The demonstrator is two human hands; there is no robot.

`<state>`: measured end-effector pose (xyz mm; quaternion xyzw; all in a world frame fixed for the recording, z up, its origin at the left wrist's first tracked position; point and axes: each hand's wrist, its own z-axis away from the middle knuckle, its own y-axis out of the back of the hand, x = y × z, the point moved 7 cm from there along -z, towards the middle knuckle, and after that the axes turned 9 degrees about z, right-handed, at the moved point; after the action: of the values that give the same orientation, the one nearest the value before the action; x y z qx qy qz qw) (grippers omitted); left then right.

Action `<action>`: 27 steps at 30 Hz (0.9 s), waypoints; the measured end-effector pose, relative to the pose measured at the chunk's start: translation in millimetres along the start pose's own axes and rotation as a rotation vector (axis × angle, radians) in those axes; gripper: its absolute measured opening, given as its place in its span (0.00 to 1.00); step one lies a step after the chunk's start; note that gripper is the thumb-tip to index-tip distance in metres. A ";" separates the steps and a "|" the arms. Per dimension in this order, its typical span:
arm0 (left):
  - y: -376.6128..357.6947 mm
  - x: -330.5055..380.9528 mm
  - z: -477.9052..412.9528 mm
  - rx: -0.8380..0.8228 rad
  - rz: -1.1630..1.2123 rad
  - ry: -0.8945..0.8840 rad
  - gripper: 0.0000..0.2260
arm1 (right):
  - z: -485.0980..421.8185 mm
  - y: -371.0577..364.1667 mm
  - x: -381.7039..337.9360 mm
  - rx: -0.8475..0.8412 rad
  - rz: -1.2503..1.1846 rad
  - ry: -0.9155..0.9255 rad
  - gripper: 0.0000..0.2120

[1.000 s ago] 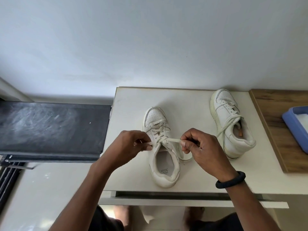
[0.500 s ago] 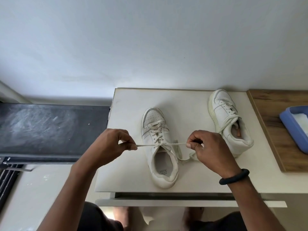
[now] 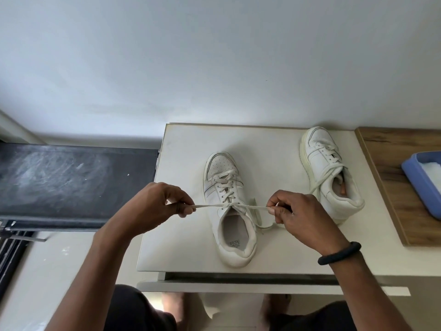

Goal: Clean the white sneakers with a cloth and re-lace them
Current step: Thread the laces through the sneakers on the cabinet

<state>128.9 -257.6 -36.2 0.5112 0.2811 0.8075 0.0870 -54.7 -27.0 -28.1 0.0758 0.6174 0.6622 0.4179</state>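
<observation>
Two white sneakers stand on a white table (image 3: 183, 163). The near sneaker (image 3: 235, 235) points away from me, laced up to its top eyelets. Its white lace (image 3: 253, 207) runs taut sideways across the tongue. My left hand (image 3: 155, 209) pinches the left end of that lace, and my right hand (image 3: 300, 218) pinches the right end, with slack lace trailing on the table below it. The far sneaker (image 3: 327, 170) sits at the back right, laced, with a loose lace end lying toward my right hand. No cloth is in view.
A blue tub (image 3: 420, 185) with something white inside rests on a wooden surface (image 3: 391, 163) at the right. A dark, scuffed shelf (image 3: 71, 182) stands left of the table. A white wall rises behind. My knees and feet show below the table's front edge.
My hands have moved apart from over the sneaker's tongue, drawing the two lace ends out sideways until the lace is taut.
</observation>
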 end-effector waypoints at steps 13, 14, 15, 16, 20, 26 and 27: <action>9.2 47.2 5.0 0.296 0.272 -0.142 0.05 | 9.3 39.0 -21.6 0.355 -0.434 0.198 0.02; 1.4 52.8 3.0 0.292 0.363 -0.145 0.07 | 7.3 36.5 -25.7 0.367 -0.499 0.205 0.02; -8.0 58.3 1.0 0.285 0.457 -0.149 0.10 | 4.3 33.2 -30.7 0.375 -0.565 0.206 0.02; -17.6 63.0 -1.7 0.282 0.546 -0.148 0.12 | 1.3 30.5 -35.8 0.383 -0.629 0.203 0.02; -44.5 64.3 -10.1 0.374 0.912 -0.075 0.14 | -11.4 20.4 -55.7 0.389 -0.834 0.181 0.02; -55.1 49.6 -11.9 0.523 1.175 0.036 0.10 | -18.4 3.1 -61.4 0.325 -1.075 0.064 0.05; -56.0 47.8 -12.4 0.529 1.201 0.056 0.10 | -19.2 2.1 -61.8 0.330 -1.108 0.048 0.05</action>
<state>87.7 -195.4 -33.4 0.5623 0.1379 0.6322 -0.5148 -28.0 -81.3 -4.9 -0.2094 0.6694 0.2410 0.6707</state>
